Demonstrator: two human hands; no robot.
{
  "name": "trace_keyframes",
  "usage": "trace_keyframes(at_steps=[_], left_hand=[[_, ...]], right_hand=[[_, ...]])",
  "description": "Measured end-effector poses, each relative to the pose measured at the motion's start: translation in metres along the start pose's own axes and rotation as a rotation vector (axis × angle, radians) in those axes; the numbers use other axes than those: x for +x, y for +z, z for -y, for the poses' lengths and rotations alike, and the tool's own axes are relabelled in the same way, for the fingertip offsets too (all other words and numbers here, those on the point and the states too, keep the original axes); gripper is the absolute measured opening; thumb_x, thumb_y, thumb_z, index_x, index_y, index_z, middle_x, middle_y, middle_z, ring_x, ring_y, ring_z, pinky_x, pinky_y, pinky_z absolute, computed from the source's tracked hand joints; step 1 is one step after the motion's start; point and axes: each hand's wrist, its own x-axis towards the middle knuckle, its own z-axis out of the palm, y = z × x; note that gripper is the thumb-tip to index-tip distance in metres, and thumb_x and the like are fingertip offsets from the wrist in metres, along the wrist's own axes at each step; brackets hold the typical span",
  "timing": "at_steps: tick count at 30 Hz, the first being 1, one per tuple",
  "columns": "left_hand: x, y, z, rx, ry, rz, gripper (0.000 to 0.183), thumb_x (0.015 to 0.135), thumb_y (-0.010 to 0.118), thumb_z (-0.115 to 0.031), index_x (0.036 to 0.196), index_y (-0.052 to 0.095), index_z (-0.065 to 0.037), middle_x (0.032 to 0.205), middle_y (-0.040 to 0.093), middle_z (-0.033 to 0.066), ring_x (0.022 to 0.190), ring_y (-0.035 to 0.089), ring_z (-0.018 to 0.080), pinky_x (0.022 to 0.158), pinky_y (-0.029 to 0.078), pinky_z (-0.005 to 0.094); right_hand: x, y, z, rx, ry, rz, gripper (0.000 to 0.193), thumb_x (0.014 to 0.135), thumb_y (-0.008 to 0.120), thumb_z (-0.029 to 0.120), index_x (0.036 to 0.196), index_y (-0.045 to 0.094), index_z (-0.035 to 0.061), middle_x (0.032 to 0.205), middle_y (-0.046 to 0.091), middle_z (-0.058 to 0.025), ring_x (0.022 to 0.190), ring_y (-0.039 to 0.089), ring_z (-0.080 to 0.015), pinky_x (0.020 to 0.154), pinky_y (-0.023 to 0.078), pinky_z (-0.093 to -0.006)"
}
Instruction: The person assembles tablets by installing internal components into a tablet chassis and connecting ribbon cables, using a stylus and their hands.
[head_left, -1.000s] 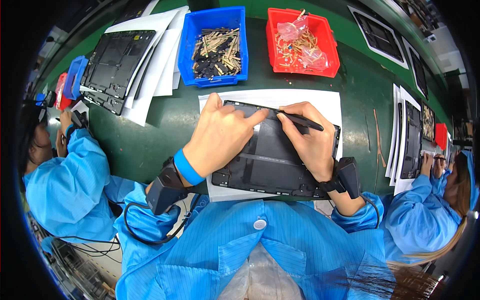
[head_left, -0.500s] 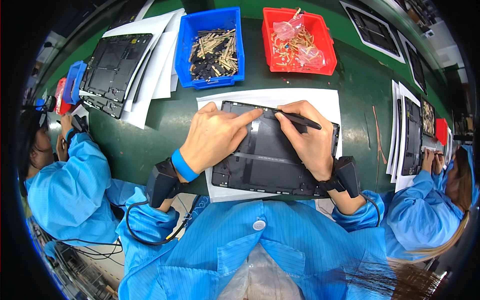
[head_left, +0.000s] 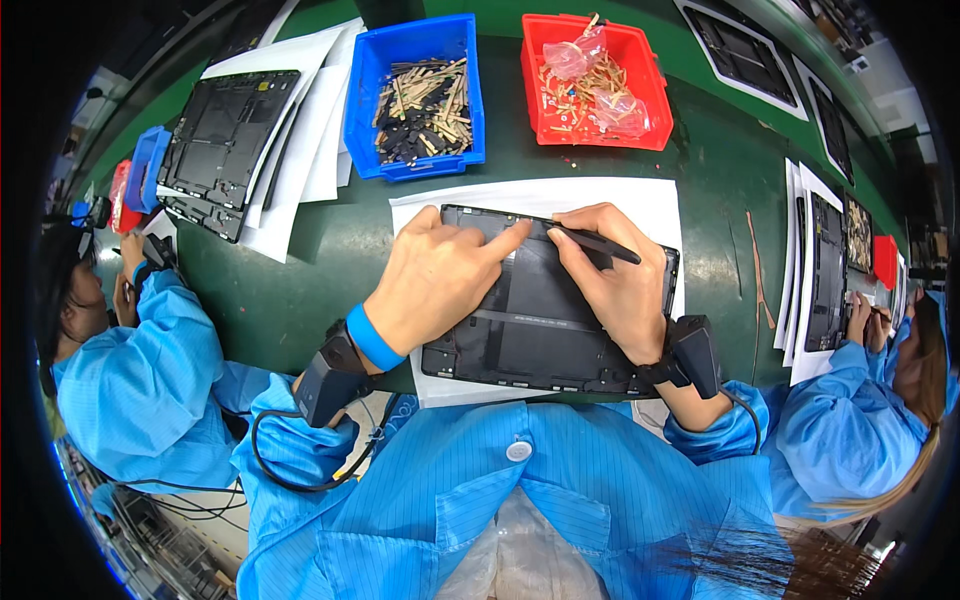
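Observation:
A thin black tablet-like housing (head_left: 540, 335) lies on a white sheet (head_left: 650, 197) in front of me. My left hand (head_left: 440, 268) rests over its upper left part. Its index finger reaches to the far edge while the other fingers curl beneath the palm, and nothing shows in its grasp. Closed around a slim black pen-like tool (head_left: 598, 243), my right hand (head_left: 622, 280) sits at the far edge, right of the left fingertip. The tool's working end is at that edge, close to the fingertip; whatever small part lies there is too small to make out.
Beyond the sheet stand a blue bin (head_left: 360, 110) of small tan and black strips and a red bin (head_left: 655, 105) of scraps and clear film. Similar housings (head_left: 225, 130) are stacked with paper at left. People in blue sit on both sides.
My left hand has shifted slightly, with its index finger more bent at the housing's far edge. The right hand keeps its hold on the tool, nearly unmoved.

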Motion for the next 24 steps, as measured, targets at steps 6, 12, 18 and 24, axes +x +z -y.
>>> trace_keyframes(at_steps=[6, 12, 18, 24], left_hand=[[-0.001, 0.002, -0.009, 0.116, -0.012, 0.023, 0.048, 0.079, 0.066, -0.01, 0.126, 0.064, -0.018, 0.056, 0.058, 0.0032, 0.049, 0.054, 0.0204, 0.058, 0.04, 0.0349], [-0.003, 0.001, -0.008, 0.06, -0.073, 0.04, 0.049, 0.08, 0.064, -0.01, 0.127, 0.063, -0.019, 0.056, 0.06, 0.0056, 0.045, 0.052, 0.0232, 0.054, 0.043, 0.0365], [0.005, 0.003, 0.007, -0.28, -0.078, -0.053, 0.037, 0.081, 0.065, -0.006, 0.116, 0.068, -0.015, 0.068, 0.066, 0.0075, 0.051, 0.055, 0.0301, 0.06, 0.05, 0.0385], [0.025, 0.002, 0.008, -0.304, 0.002, -0.159, 0.014, 0.082, 0.067, -0.002, 0.095, 0.062, -0.004, 0.089, 0.058, 0.0096, 0.08, 0.058, 0.0283, 0.068, 0.049, 0.0396]], right_hand=[[0.001, -0.002, 0.0, -0.018, -0.012, 0.011, 0.014, 0.081, 0.073, -0.001, 0.091, 0.064, -0.0004, 0.087, 0.066, -0.011, 0.074, 0.068, -0.026, 0.065, 0.054, -0.0322], [0.0, -0.005, 0.001, -0.001, -0.037, 0.046, 0.015, 0.081, 0.073, -0.002, 0.092, 0.064, -0.0003, 0.09, 0.067, -0.0107, 0.081, 0.07, -0.0271, 0.07, 0.055, -0.0329], [-0.001, -0.009, 0.001, -0.043, -0.121, 0.093, 0.016, 0.08, 0.073, -0.003, 0.093, 0.064, -0.001, 0.093, 0.068, -0.0117, 0.085, 0.07, -0.0276, 0.074, 0.056, -0.033], [-0.007, -0.006, 0.004, 0.074, 0.091, 0.035, 0.017, 0.081, 0.075, -0.003, 0.094, 0.065, -0.0036, 0.094, 0.069, -0.0122, 0.085, 0.07, -0.0217, 0.075, 0.055, -0.0289]])
